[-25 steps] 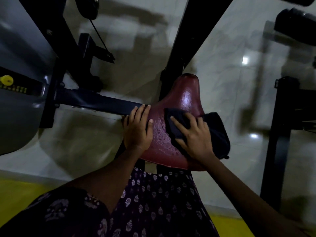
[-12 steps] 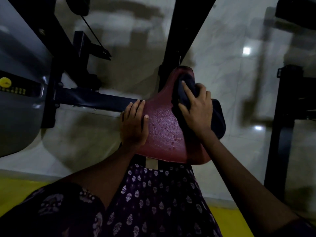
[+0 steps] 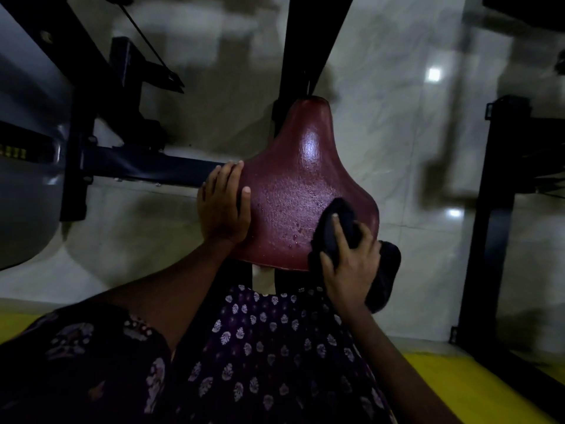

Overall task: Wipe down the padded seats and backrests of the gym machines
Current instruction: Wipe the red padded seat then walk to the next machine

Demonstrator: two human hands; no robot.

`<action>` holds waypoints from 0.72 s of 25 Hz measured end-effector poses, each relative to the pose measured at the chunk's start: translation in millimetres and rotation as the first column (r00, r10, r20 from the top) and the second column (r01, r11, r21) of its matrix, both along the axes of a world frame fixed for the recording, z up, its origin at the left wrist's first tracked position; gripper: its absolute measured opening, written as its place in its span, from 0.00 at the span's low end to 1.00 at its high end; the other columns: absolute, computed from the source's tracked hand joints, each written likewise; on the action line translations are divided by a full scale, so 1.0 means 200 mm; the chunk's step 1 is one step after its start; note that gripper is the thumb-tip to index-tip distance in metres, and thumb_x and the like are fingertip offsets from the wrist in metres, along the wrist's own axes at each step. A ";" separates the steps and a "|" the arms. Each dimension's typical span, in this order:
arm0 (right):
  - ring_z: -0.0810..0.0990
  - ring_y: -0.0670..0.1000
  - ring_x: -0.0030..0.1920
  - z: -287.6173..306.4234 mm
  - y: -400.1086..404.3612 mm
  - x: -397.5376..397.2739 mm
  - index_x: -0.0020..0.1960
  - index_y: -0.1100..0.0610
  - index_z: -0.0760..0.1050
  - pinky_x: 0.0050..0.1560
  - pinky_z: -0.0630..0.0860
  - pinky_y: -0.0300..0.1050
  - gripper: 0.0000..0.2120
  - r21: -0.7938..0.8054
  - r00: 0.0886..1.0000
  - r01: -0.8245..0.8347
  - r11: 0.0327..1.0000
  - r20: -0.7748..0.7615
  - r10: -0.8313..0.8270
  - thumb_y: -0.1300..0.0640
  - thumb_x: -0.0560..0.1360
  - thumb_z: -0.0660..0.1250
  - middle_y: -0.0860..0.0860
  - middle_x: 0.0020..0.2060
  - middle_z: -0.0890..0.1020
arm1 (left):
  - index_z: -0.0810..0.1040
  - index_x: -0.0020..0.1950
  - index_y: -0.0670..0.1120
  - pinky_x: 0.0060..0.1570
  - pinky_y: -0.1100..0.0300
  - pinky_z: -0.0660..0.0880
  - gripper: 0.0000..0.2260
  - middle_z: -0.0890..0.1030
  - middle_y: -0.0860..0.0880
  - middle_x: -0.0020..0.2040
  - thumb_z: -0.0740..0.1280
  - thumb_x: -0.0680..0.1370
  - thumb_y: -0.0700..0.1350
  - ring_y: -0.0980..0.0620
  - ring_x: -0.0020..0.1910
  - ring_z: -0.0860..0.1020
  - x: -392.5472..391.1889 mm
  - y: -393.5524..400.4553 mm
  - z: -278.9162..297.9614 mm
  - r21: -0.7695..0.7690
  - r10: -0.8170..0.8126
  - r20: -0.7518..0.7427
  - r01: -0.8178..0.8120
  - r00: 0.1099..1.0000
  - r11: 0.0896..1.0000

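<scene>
Head view: left hand (image 3: 224, 206) flat on maroon seat (image 3: 305, 179); right hand (image 3: 351, 264) grips dark cloth (image 3: 339, 221).

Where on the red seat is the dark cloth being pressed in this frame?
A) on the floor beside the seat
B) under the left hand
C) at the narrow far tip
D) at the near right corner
D: the right hand presses the dark cloth onto the near right corner of the red seat, while the left hand rests on its left edge.
</scene>
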State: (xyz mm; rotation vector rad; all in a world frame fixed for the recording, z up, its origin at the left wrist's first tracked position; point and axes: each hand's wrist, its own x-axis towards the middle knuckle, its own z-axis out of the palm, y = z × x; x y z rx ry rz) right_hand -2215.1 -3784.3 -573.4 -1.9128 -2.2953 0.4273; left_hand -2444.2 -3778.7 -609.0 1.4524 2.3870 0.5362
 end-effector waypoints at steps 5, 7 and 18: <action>0.69 0.59 0.50 -0.01 0.26 -0.08 0.70 0.50 0.69 0.45 0.72 0.52 0.29 0.086 0.988 -0.147 0.985 0.054 0.143 0.46 0.69 0.62 0.61 0.61 0.71 | 0.69 0.71 0.44 0.65 0.46 0.64 0.24 0.72 0.43 0.69 0.51 0.79 0.52 0.42 0.69 0.67 0.00 0.00 -0.01 0.017 -0.009 -0.016 0.009 1.000 1.000; 0.71 0.62 0.52 0.00 0.38 -0.16 0.70 0.51 0.70 0.48 0.72 0.54 0.29 0.041 0.993 0.122 0.992 0.002 -0.122 0.48 0.69 0.65 0.62 0.61 0.73 | 0.69 0.70 0.44 0.64 0.46 0.65 0.24 0.73 0.44 0.68 0.51 0.79 0.52 0.43 0.68 0.68 0.01 0.01 -0.01 0.029 -0.005 -0.021 0.005 1.000 1.000; 0.69 0.59 0.49 -0.03 0.30 0.11 0.71 0.49 0.66 0.44 0.72 0.53 0.30 0.141 0.892 -0.448 0.883 0.131 0.432 0.44 0.70 0.60 0.61 0.61 0.68 | 0.70 0.70 0.44 0.65 0.44 0.67 0.23 0.73 0.45 0.68 0.52 0.79 0.51 0.44 0.67 0.69 0.00 0.01 -0.01 0.045 -0.012 0.002 0.012 1.000 0.999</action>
